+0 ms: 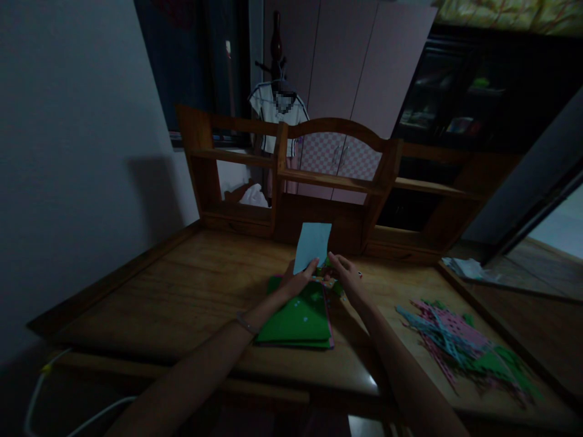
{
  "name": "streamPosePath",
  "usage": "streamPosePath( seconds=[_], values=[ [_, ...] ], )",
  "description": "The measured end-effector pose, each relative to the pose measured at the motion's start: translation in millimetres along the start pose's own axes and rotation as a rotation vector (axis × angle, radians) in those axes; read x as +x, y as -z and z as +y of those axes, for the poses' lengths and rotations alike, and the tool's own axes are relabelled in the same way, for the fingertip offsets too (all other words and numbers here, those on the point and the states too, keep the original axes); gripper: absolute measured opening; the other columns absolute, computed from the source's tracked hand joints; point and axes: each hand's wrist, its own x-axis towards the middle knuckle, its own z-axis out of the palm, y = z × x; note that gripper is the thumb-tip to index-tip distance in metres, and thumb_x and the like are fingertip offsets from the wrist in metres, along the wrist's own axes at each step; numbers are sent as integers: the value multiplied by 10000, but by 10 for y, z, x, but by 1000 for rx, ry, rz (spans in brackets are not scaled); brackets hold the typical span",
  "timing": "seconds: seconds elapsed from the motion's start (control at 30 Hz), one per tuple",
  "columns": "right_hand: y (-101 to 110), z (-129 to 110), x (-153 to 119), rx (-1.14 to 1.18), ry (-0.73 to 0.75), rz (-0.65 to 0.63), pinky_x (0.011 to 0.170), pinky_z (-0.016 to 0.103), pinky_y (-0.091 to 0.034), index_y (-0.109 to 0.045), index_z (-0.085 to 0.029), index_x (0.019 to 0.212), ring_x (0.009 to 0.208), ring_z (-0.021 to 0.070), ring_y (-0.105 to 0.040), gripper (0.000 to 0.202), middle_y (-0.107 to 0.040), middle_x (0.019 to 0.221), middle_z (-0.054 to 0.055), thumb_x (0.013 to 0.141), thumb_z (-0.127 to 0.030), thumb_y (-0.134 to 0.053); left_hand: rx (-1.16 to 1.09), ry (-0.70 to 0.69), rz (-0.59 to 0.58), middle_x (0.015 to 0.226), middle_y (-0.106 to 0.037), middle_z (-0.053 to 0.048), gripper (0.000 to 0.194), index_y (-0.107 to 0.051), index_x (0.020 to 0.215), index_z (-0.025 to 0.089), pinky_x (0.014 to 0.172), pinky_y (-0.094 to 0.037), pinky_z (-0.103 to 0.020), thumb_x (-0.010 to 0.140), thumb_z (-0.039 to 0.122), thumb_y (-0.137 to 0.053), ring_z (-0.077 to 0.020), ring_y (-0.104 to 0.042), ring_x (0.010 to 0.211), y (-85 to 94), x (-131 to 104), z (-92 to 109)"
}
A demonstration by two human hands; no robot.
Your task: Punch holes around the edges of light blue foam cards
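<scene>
My left hand (298, 279) grips the lower edge of a light blue paper sheet (313, 243), which stands up above the desk, its thumb over the front. Just right of the sheet, my right hand (345, 271) has its fingers pinched together by a small green piece (328, 262); what exactly it holds is too dark to tell. Below both hands lies a stack of green paper (296, 321) with pink edges showing. Small colourful bits (337, 288) lie beside the stack, under my right hand.
A pile of pink, blue and green paper strips (460, 340) lies on the right of the wooden desk (182, 291). Wooden shelves (328, 179) rise along its back edge. White crumpled material (467, 267) is at the right corner. A white cable (34, 394) hangs at the lower left.
</scene>
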Motion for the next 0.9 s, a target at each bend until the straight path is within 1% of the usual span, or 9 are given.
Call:
streamPosePath(
  seconds=[0.23, 0.37, 0.47, 0.63, 0.73, 0.83, 0.9],
  values=[
    [8, 33, 23, -2, -28, -42, 559, 263, -454, -605, -207, 803, 520, 128, -561, 332, -634, 649, 0, 787, -535, -557, -52, -35, 4, 936, -691, -70, 446, -663, 925, 145, 822, -478, -282, 821, 530, -464, -201, -633, 893, 7, -28, 52],
    [10, 40, 26, -10, -21, -67, 575, 271, -461, -607, -202, 791, 537, 129, -563, 334, -635, 675, 9, 784, -533, -562, -58, -19, -9, 892, -696, -69, 448, -666, 899, 144, 795, -491, -297, 821, 533, -459, -201, -643, 840, -21, -5, -5],
    [6, 31, 21, -18, -28, -86, 569, 270, -457, -608, -202, 773, 533, 129, -558, 344, -630, 667, 9, 774, -544, -566, -68, -22, -24, 909, -695, -68, 445, -664, 907, 138, 810, -490, -304, 820, 527, -465, -203, -640, 854, -45, 20, -55],
    [12, 20, 18, -18, -25, -109, 559, 265, -448, -611, -203, 781, 531, 129, -554, 347, -618, 641, 4, 772, -547, -567, -77, -24, -49, 892, -696, -72, 439, -661, 905, 130, 817, -488, -298, 819, 515, -468, -202, -639, 847, -38, 17, -44],
    [28, 23, 22, -33, -30, -124, 568, 269, -451, -602, -201, 778, 541, 133, -562, 332, -618, 640, 4, 784, -531, -562, -100, -54, -75, 913, -694, -71, 431, -658, 927, 129, 821, -488, -294, 818, 503, -474, -198, -641, 846, -38, 26, -47],
    [41, 23, 20, -52, -35, -117, 571, 273, -451, -595, -198, 770, 536, 136, -566, 319, -616, 630, 3, 792, -515, -563, -116, -88, -77, 888, -697, -66, 420, -665, 903, 134, 812, -492, -290, 814, 500, -480, -199, -642, 851, -55, 51, -81],
    [43, 18, 13, -57, -39, -110, 574, 274, -450, -595, -196, 759, 538, 138, -569, 324, -618, 628, 4, 788, -518, -566, -118, -83, -70, 887, -698, -67, 414, -668, 903, 136, 801, -498, -293, 810, 496, -485, -204, -643, 859, -64, 60, -93]
  ],
)
